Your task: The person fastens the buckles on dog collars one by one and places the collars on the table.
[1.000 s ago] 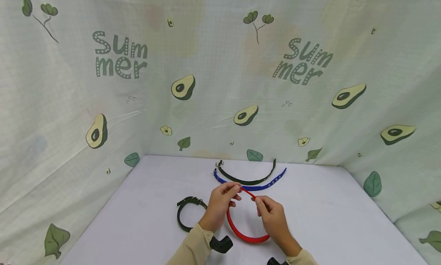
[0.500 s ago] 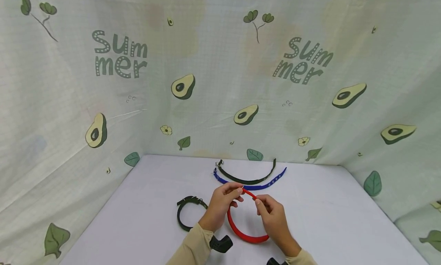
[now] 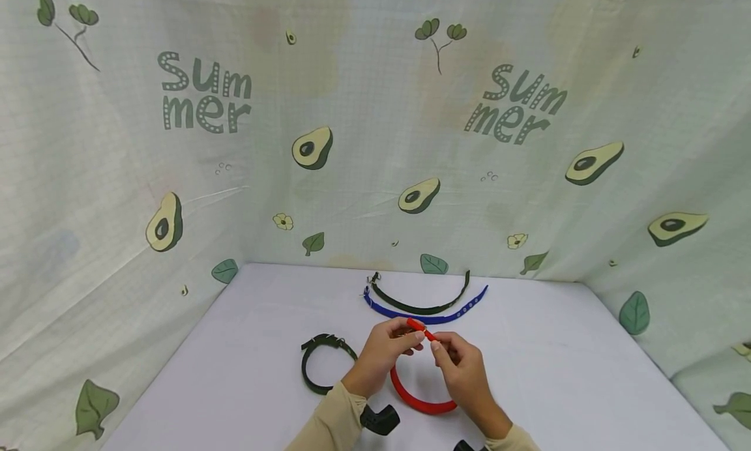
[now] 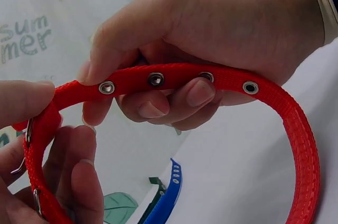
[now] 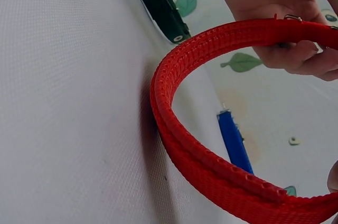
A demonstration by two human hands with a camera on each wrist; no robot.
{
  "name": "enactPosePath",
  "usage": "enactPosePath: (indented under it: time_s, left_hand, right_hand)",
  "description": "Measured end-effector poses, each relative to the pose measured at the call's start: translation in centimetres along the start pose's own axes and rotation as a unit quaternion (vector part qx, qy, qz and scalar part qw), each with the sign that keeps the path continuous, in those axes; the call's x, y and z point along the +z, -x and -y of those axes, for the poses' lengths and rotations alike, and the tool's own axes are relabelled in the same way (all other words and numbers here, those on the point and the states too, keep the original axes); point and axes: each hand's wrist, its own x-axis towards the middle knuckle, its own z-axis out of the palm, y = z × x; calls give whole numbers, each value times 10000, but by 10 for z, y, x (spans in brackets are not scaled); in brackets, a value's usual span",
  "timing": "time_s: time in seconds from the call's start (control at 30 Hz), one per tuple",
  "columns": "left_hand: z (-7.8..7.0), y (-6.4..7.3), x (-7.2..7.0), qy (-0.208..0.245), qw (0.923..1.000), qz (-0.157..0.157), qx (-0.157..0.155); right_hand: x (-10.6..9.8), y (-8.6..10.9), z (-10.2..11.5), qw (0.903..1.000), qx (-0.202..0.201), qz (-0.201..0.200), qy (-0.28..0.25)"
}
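Note:
A red collar [image 3: 422, 407] with metal eyelets forms a loop, its lower curve hanging below both hands. My left hand [image 3: 381, 352] holds its buckle end; the metal buckle [image 4: 29, 133] shows beside the fingers in the left wrist view. My right hand [image 3: 465, 367] pinches the eyelet strap [image 4: 179, 76] between thumb and fingers, close to the left fingertips. A red strap end [image 3: 414, 323] sticks out beyond the left thumb, at the buckle. How far the strap passes through the buckle is partly hidden by the left fingers.
Behind the hands, a blue collar [image 3: 434, 320] and a dark green collar [image 3: 419, 310] lie as open curves on the white table [image 3: 545, 360]. A buckled dark collar [image 3: 306, 367] lies left of my left arm. A printed cloth [image 3: 352, 99] hangs around the table.
My left hand has shifted slightly right and down, closer to the right hand. The red strap end now shows beyond the left fingertips. The other collars have stayed put.

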Motion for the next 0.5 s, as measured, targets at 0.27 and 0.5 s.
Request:
enactPosePath:
  time_s: [0.27, 0.5]
  left_hand:
    - [-4, 2, 5, -1, 9999, 137, -36]
    - [-3, 2, 9, 256, 9991, 160, 296]
  right_hand:
    - [0, 0, 3, 9989, -434, -135, 99]
    - [3, -1, -26, 9970, -703, -241, 234]
